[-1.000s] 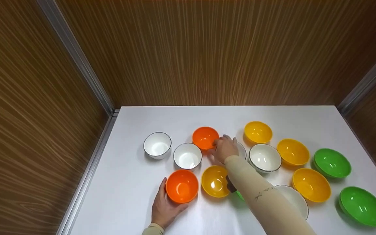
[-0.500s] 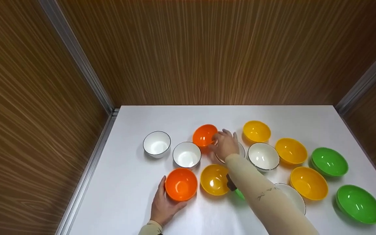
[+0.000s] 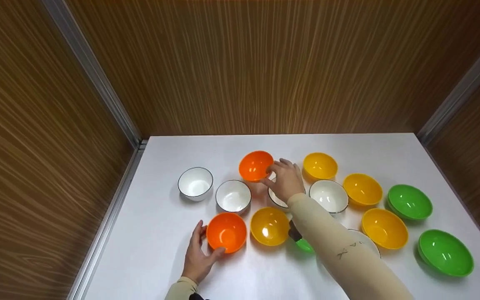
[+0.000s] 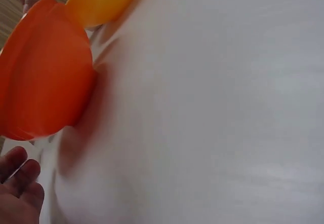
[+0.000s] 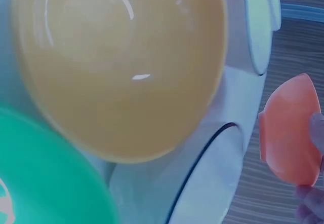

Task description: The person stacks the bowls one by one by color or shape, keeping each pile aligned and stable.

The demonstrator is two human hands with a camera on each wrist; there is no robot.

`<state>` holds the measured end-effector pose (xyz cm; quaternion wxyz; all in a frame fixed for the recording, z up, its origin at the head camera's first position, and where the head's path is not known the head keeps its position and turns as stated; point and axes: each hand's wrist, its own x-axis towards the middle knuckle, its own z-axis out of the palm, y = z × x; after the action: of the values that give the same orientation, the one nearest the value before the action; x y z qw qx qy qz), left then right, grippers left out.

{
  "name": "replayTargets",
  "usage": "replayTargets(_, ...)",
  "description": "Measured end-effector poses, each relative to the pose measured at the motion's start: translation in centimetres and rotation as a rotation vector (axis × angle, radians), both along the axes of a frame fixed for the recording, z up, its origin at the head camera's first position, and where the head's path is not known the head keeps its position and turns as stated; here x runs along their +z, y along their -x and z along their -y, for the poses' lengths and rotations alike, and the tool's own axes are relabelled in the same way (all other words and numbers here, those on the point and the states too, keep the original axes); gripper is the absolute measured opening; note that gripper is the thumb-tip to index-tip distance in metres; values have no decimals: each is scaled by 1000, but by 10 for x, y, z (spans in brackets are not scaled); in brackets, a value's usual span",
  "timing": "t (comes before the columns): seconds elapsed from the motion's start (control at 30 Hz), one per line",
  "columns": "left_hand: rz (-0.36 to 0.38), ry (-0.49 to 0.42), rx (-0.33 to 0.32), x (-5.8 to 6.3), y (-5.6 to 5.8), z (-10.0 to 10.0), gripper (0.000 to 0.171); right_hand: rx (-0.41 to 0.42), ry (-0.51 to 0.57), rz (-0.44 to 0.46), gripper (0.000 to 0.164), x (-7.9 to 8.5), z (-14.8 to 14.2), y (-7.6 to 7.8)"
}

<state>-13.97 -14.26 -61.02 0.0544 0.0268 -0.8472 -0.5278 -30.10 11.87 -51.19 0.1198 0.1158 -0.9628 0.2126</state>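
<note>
My right hand [image 3: 285, 179] pinches the rim of a small orange bowl [image 3: 256, 166] at the back of the group. That bowl is raised and tilted; in the right wrist view its orange side [image 5: 289, 130] shows against the wood wall. Lower left, my left hand [image 3: 200, 256] has its fingers spread beside a second orange bowl [image 3: 226, 233], which stands upright. In the left wrist view a gap shows between its fingertips [image 4: 25, 176] and this bowl. Whether the thumb touches it I cannot tell. A yellow bowl [image 3: 269, 227] sits just to its right.
Two white bowls [image 3: 195, 183] stand at the left. Under and near the right arm are more white bowls [image 3: 328, 196] and a partly hidden green bowl [image 3: 304, 245]. Yellow bowls [image 3: 363, 189] and green bowls [image 3: 409, 202] fill the right. Wood walls [image 3: 240, 66] enclose the white table [image 3: 140, 250].
My right hand has tilted the small orange bowl and moved it up and back, off the table. My left hand's fingers have loosened and drawn away from the nearer orange bowl.
</note>
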Motion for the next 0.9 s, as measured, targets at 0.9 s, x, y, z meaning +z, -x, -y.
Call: replayTargets(0.9, -234, 79, -67, 71, 35, -1, 110, 365, 231, 5, 28, 23, 31, -60)
